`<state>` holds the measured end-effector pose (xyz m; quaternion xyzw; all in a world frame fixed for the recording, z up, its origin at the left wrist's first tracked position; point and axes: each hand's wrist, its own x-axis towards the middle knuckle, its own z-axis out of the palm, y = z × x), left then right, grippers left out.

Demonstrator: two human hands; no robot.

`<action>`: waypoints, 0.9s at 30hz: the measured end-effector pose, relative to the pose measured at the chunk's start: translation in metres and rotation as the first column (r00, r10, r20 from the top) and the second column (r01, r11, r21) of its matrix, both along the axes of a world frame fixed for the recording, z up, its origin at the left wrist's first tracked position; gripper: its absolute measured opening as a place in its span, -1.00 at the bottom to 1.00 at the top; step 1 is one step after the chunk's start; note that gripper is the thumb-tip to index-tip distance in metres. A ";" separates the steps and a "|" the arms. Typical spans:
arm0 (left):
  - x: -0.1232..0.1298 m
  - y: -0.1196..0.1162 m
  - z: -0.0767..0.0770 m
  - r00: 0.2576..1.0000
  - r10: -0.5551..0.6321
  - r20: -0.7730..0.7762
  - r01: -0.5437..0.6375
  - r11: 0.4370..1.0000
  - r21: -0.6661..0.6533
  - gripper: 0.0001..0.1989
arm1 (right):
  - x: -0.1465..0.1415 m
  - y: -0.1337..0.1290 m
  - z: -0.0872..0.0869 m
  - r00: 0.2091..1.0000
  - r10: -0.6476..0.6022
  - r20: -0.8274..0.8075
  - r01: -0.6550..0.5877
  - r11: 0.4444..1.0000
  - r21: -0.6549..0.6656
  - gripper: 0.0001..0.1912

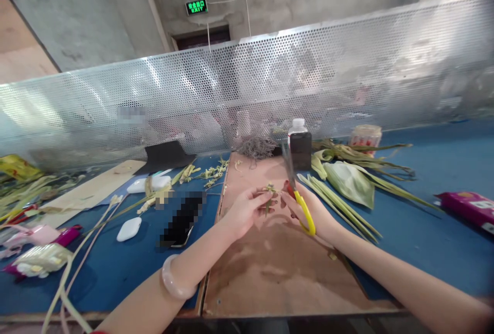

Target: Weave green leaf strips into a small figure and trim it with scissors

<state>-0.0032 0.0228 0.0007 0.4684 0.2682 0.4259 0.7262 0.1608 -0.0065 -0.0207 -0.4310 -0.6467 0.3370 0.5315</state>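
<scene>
Above the brown wooden board (270,272), my left hand (247,210) is closed in a pinch on a small piece of green plant leaf (269,188), whose exact shape is too small to make out. Facing it, my right hand (314,210) has a pair of scissors (306,214) with yellow and red handles tucked in it, blades pointing up and away from me. The right fingertips meet close by the leaf piece; whether they touch it cannot be told. Long green leaf strips (335,205) and a broad pale leaf (353,182) lie right of my right hand.
A tangle of grey cord (255,147), an upright dark phone (300,150) and a white bottle (298,125) stand at the board's far end. Left are another phone (183,221), a white case (128,229) and plant scraps (216,170). A perforated metal screen (173,97) rises behind.
</scene>
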 end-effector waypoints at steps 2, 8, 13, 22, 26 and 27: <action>-0.001 0.002 0.001 0.999 0.032 0.001 -0.032 0.999 0.010 -0.83 | 0.000 -0.001 0.001 1.000 -0.003 -0.002 0.003 1.000 0.005 -0.75; -0.011 0.014 0.012 0.965 0.215 0.151 -0.225 0.973 0.053 -0.83 | 0.000 0.001 -0.005 0.994 0.052 -0.098 -0.077 0.958 -0.277 -0.62; -0.017 0.015 0.023 0.914 0.354 0.196 -0.389 0.903 0.181 -0.81 | -0.005 -0.009 0.003 0.986 0.162 -0.027 -0.162 0.926 -0.342 -0.58; -0.017 0.016 0.021 0.884 0.415 0.217 -0.466 0.826 0.318 -0.81 | -0.010 -0.017 0.011 0.968 0.244 -0.065 -0.250 0.895 -0.370 -0.59; -0.015 0.015 0.018 0.876 0.463 0.136 -0.475 0.778 0.412 -0.79 | -0.010 -0.020 0.013 0.931 0.337 -0.140 -0.365 0.863 -0.349 -0.61; -0.013 0.013 0.017 0.879 0.462 0.115 -0.464 0.775 0.429 -0.79 | -0.010 -0.021 0.013 0.923 0.354 -0.149 -0.384 0.856 -0.346 -0.61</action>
